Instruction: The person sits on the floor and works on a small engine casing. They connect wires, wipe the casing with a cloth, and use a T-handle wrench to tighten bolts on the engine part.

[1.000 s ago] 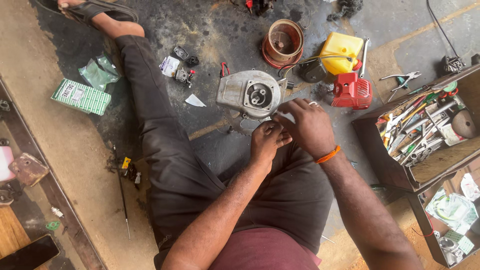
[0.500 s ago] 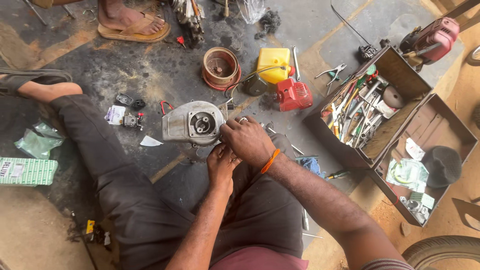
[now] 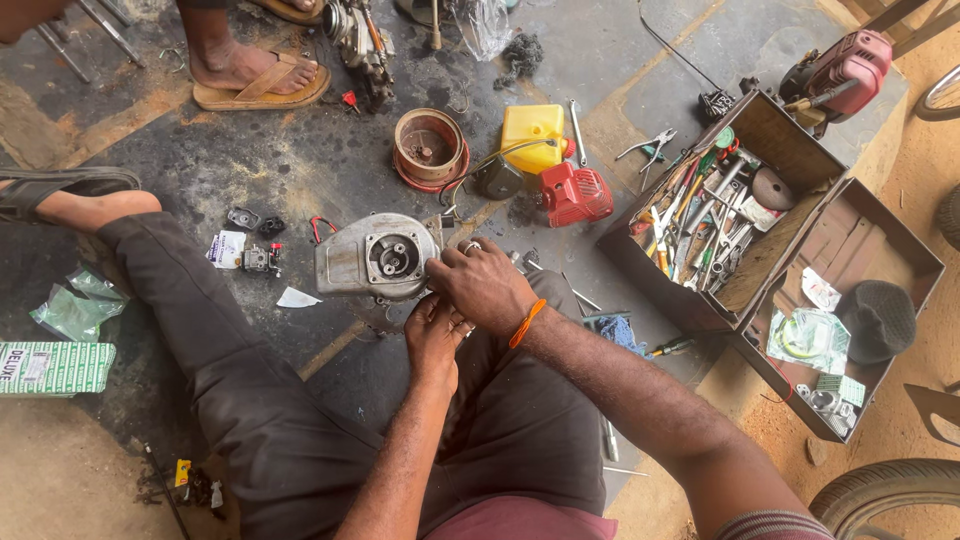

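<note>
I sit on a dark oily floor with my legs spread. A grey metal engine housing (image 3: 375, 258) with a round opening lies between my knees. My right hand (image 3: 482, 283), with an orange wristband and a ring, rests at the housing's right edge. My left hand (image 3: 435, 335) is tucked just below it, fingers curled together against the right hand. Whatever small part the fingers pinch is hidden by the hands.
An open metal toolbox (image 3: 745, 215) full of tools stands at the right, its lid tray (image 3: 850, 310) beside it. A yellow tank (image 3: 532, 135), a red cover (image 3: 575, 193) and a round rusty part (image 3: 430, 148) lie ahead. Another person's sandalled foot (image 3: 255, 75) is top left. A green box (image 3: 55, 368) lies left.
My view has swung to the right and nearer, so the toolbox came fully into sight. Both hands stay together at the housing's right edge.
</note>
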A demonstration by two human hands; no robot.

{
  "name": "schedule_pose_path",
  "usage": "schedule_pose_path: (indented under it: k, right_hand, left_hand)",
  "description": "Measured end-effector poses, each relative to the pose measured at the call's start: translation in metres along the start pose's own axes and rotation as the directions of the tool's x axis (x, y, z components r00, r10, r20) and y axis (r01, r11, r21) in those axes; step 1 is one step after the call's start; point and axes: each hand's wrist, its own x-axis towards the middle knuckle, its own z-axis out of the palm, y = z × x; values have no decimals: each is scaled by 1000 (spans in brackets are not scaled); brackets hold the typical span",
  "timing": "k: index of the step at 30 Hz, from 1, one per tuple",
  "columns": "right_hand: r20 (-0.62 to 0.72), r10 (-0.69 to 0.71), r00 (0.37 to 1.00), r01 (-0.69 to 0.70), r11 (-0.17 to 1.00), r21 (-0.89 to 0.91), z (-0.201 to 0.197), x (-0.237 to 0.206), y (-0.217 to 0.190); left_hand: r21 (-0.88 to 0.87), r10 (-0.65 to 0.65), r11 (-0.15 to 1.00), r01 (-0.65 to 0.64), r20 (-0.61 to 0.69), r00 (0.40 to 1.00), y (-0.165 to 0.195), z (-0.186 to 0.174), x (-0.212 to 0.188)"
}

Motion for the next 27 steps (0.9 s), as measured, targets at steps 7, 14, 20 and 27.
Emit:
schedule_pose_path:
  k: [7,14,20,27]
  right_hand:
    - [14,42,999,-42,999,11,4,1,-2]
    - [26,31,999,-31,999,-14,7,5,1]
    - [36,89,995,-91,995,47,3,4,-1]
    - [110,96,989,-94,995,-21,1,5,-3]
  left_hand:
    - [-2,18,1000,-18,22,1000,1,-1,-1]
    - [10,3,1000,-4,10,1000,1,0,0]
    - [44,14,999,-15,20,1000,-1,-2,0]
    - [43,27,999,-27,15,1000,0,-1,-1]
